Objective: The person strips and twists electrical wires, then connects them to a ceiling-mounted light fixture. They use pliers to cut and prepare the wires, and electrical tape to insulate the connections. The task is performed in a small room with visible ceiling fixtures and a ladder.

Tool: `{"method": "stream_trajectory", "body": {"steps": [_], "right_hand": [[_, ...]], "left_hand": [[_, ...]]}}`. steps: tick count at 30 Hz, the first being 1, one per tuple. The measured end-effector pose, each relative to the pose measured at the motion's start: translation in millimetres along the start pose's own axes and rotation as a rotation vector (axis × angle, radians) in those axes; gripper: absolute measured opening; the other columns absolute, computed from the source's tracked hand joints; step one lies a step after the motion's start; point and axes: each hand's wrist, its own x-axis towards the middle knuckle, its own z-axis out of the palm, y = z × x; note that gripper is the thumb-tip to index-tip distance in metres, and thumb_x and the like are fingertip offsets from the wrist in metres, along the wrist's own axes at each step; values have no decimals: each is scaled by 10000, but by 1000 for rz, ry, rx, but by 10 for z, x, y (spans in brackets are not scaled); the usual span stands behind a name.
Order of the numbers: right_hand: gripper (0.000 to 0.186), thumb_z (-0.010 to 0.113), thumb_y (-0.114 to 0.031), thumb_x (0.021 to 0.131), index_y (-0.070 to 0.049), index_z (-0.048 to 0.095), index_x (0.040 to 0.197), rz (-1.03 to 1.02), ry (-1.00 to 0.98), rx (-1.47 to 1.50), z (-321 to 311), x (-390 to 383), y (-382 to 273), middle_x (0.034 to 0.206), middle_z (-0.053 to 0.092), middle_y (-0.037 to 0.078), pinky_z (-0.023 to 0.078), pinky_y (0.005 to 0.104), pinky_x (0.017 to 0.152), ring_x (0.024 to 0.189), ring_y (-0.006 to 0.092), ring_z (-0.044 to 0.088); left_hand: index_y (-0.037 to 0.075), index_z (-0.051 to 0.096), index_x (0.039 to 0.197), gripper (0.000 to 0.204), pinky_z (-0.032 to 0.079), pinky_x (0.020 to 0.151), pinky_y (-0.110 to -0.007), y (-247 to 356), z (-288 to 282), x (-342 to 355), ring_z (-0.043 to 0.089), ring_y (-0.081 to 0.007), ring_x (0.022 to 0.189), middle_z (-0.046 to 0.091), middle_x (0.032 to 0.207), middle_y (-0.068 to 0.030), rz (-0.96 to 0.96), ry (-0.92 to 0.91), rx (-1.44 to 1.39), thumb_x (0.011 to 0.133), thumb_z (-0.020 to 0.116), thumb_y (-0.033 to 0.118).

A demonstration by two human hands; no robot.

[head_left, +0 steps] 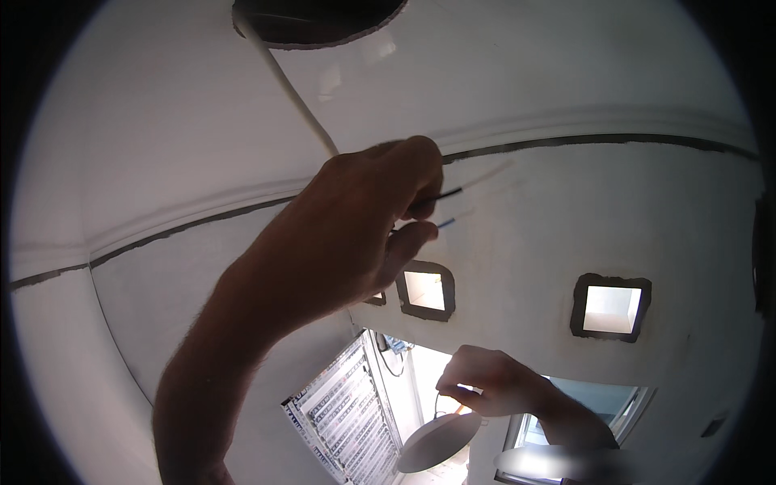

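My left hand (pixel 339 234) is raised toward the white ceiling and is closed around a white cable (pixel 287 81) that hangs from a round dark hole (pixel 319 20) in the ceiling. A thin black wire (pixel 446 194) and a blue-tipped wire (pixel 446 221) stick out past my fingers to the right. Lower down, my right hand (pixel 485 384) grips the upper edge of a round white disc-shaped fitting (pixel 436 443), which hangs below the hand.
A white moulding with a dark groove (pixel 566 144) runs where ceiling meets wall. Two square dark-framed openings (pixel 426 291) (pixel 610 309) are cut in the wall. Below them are a bright window opening (pixel 424 380) and a slatted white panel (pixel 347 412).
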Motion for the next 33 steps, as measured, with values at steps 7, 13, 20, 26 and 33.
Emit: {"method": "stream_trajectory", "body": {"steps": [7,13,20,26,33], "right_hand": [[78,720,-113,931,-63,700,987,-67,16,-73,-241,51,-31,935,679,61,565,386,768,910,242,653],[145,802,-94,848,-52,692,933,-147,130,-270,-634,294,-207,872,655,45,570,356,739,868,231,650],[143,823,-56,767,-101,740,875,-129,236,-401,-801,549,-412,812,676,53,541,358,667,778,243,646],[201,806,-11,742,-93,723,906,-207,253,-378,-775,466,-490,841,646,42,553,344,689,809,220,627],[187,831,-36,725,-86,732,876,-234,296,-335,-729,520,-599,831,618,56,530,362,656,747,233,624]], "left_hand": [[43,598,954,275,598,773,-357,-288,282,-76,714,-208,896,671,934,-89,6,196,-86,790,813,-3],[35,685,1039,283,610,872,-368,-241,247,-279,727,-257,1015,721,1048,-121,106,150,-99,773,761,-22],[78,709,1103,393,492,1071,-514,-133,33,-413,639,-323,1242,716,1143,-137,214,168,358,728,824,113],[82,681,1137,478,475,1093,-520,-255,-101,-631,588,-352,1307,693,1232,-138,254,371,454,743,901,241],[127,673,1088,437,459,992,-468,-233,202,-692,628,-297,1207,680,1202,-95,256,560,307,735,889,270]]}}
